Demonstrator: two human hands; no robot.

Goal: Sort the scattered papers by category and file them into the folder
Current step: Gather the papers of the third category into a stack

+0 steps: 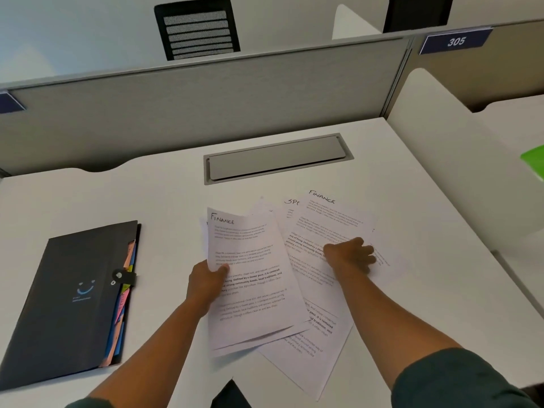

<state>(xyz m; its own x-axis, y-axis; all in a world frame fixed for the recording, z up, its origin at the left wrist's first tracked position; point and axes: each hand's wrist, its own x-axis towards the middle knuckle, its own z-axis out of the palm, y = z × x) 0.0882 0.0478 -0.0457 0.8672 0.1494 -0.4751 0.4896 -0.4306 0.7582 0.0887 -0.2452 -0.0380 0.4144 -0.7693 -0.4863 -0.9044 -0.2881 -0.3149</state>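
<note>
Head view: left hand [206, 285] gripped a small stack headed "Finance" [250, 278] by its left edge, thumb on top, lifted over the white desk [147, 198]. Right hand [350, 256], fingers curled, pressed on the overlapping loose papers [321, 290] spread alongside. Black expanding folder [70, 301] lay closed, well left.

My two hands, left [206, 282] and right [348, 254]; one black folder [67, 304]; two sheets headed Finance [253, 278] [326, 219]; two chairs [197, 28] [416, 11]
</note>
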